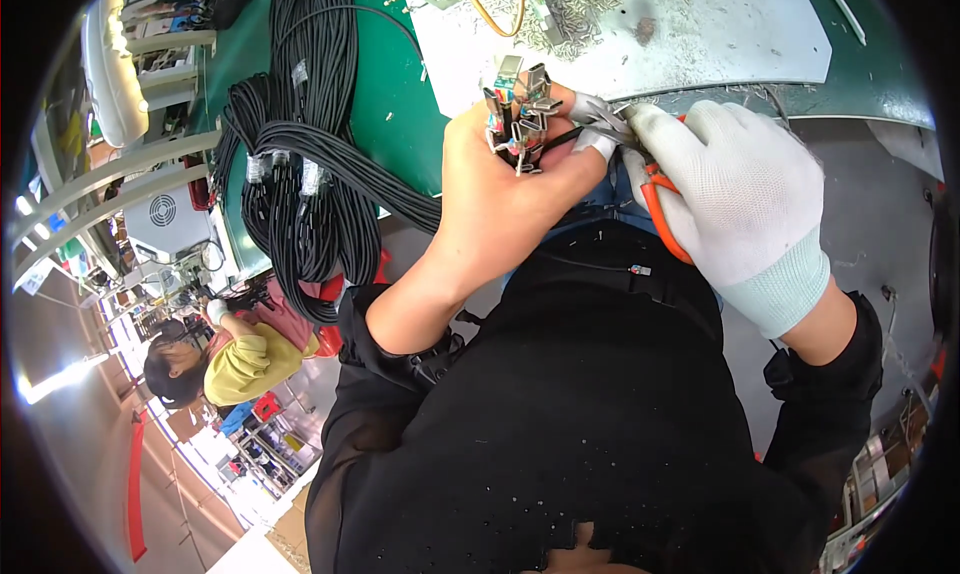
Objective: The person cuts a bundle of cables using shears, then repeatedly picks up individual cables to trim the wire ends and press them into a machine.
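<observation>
Head view shows the bare left hand [500, 189] closed around a bunch of metal connectors [520, 109] while the gloved right hand [735, 189] squeezes orange cutters [655, 199] beside the fingers, so a slip may nick them.

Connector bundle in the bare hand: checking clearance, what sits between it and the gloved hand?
Head view: only the metal cutter tip spans from the right hand to the connector bundle in the left hand.

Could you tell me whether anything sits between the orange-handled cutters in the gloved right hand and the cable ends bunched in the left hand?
Nothing visible does. The left hand holds the bundle of metal connectors upright, and the cutters in the gloved right hand already have their tip at the cable just beside the bundle. The coil of black cables lies off to the left.
</observation>
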The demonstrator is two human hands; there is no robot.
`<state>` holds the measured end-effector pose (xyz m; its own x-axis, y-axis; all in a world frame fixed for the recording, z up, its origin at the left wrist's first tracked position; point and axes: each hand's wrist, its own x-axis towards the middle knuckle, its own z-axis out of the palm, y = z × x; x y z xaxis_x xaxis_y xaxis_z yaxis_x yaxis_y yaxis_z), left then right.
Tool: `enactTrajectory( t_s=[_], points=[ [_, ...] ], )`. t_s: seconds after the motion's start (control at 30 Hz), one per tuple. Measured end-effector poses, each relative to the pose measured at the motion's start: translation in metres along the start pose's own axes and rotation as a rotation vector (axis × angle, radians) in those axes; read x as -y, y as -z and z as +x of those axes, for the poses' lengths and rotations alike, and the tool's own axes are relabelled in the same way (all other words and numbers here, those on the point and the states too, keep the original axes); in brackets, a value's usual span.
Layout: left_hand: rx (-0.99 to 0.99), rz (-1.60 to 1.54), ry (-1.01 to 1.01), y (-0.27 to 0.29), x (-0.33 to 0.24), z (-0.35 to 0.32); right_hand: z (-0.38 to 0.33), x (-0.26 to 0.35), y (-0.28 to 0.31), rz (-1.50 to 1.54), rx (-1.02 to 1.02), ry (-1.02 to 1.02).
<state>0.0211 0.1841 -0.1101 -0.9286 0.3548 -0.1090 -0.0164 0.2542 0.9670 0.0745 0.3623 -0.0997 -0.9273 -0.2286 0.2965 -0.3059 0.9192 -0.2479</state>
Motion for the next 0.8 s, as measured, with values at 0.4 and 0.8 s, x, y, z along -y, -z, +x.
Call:
enactTrajectory(
  t_s=[0.4, 0.8],
  points=[
    [-0.063, -0.005, -0.178, -0.002, 0.003, -0.002, 0.004, -0.015, 0.003, 0.611, 0.283, -0.116],
    [0.071, -0.085, -0.184, 0.008, 0.000, 0.000, -0.005, 0.011, -0.022, 0.948, -0.017, -0.278]
  ],
)
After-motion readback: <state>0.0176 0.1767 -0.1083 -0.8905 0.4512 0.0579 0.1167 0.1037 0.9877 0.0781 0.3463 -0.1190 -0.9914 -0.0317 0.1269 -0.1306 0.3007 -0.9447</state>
